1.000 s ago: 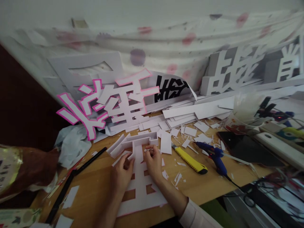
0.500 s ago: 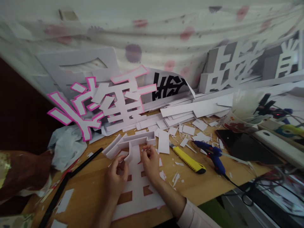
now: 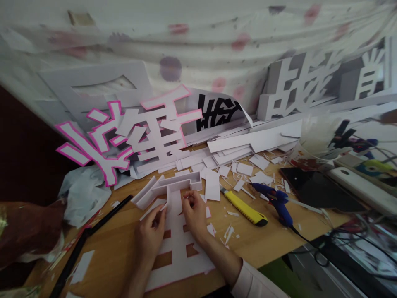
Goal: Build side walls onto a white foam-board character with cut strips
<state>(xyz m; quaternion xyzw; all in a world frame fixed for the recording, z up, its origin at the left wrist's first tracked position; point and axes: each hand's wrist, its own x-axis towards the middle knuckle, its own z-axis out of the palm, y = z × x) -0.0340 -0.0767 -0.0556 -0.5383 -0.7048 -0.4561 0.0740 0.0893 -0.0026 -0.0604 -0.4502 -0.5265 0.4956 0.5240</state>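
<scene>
A large white cut-out character with pink edges lies flat on the table before me. Thin white strips stand upright along its far end, forming a wall. My left hand is closed, thumb and finger pinching the near end of a white strip that stands on the character's left edge. Across the stem, my right hand rests on the character with its fingers curled together at the right edge. Whatever lies between those fingers is hidden.
Right of my hands lie a yellow utility knife, a blue glue gun and a dark tablet-like slab. White scraps litter the back. Pink-edged characters lean behind; a black rod lies left.
The strip in my left hand has swung in from an outward curve to lie closer along the character's edge. My right hand keeps nearly the same place; the view has shifted slightly.
</scene>
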